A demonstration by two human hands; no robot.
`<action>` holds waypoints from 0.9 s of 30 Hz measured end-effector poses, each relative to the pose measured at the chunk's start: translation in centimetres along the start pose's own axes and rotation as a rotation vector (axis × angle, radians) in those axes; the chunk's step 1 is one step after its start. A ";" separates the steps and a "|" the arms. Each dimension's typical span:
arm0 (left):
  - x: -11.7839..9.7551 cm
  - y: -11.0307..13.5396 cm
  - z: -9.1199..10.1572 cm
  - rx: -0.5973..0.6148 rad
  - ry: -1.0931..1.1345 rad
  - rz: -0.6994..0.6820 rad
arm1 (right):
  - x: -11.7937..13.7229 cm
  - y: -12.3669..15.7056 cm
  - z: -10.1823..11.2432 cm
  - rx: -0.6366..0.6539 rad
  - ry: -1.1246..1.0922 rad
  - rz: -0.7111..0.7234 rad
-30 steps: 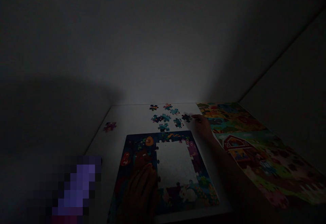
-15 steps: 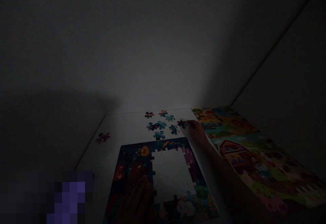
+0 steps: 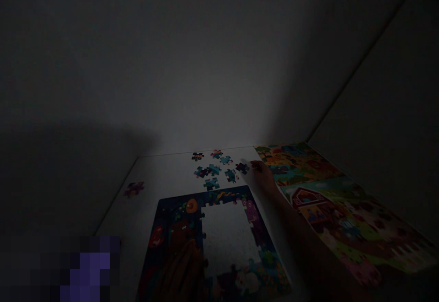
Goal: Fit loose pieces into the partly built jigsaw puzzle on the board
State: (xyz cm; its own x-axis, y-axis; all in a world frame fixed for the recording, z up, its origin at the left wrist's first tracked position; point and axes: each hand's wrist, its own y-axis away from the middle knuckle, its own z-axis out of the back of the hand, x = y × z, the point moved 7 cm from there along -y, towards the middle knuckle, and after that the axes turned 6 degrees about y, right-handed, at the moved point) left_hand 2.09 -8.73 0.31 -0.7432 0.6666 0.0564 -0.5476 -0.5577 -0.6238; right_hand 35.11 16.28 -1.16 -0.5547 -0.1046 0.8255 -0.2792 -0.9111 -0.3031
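Observation:
My left hand lies flat on the lower left of a partly assembled jigsaw puzzle, holding nothing I can see. The puzzle's colourful border surrounds a bare white middle. My right hand reaches beyond the puzzle's top right corner, with its fingertips close to a dark loose puzzle piece. Dim light hides whether those fingers touch or pinch it. Several more loose pieces, mostly teal, lie just above the puzzle.
The white table meets walls at the back and sides. A purple puzzle piece lies alone near its left edge. A farm picture with a red barn lies to the right. A pixelated purple patch covers the lower left.
The whole view has slid down and left. My right hand has drawn slightly back from the dark piece, which stays put among the others. My left hand stays on the puzzle.

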 end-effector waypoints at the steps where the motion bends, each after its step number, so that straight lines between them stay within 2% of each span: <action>1: 0.0 0.0 0.0 0.000 0.002 -0.008 | 0.0 0.0 0.0 -0.001 0.002 -0.005; 13: -0.3 -0.1 0.1 0.014 -0.040 -0.023 | 0.0 0.1 -0.5 0.056 0.046 -0.010; 20: -0.8 -0.6 0.5 0.015 -0.085 -0.033 | 0.6 0.3 -0.7 0.089 0.117 0.037; 27: -0.9 -0.6 0.7 0.010 -0.067 0.019 | 1.3 0.7 -0.6 0.101 0.158 0.076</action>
State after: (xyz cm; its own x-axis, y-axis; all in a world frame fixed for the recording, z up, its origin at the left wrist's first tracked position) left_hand 2.85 -9.36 1.24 -0.7776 0.6213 0.0967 -0.5365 -0.5754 -0.6174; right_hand 33.73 15.74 -0.57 -0.6896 -0.1180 0.7145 -0.1563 -0.9391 -0.3059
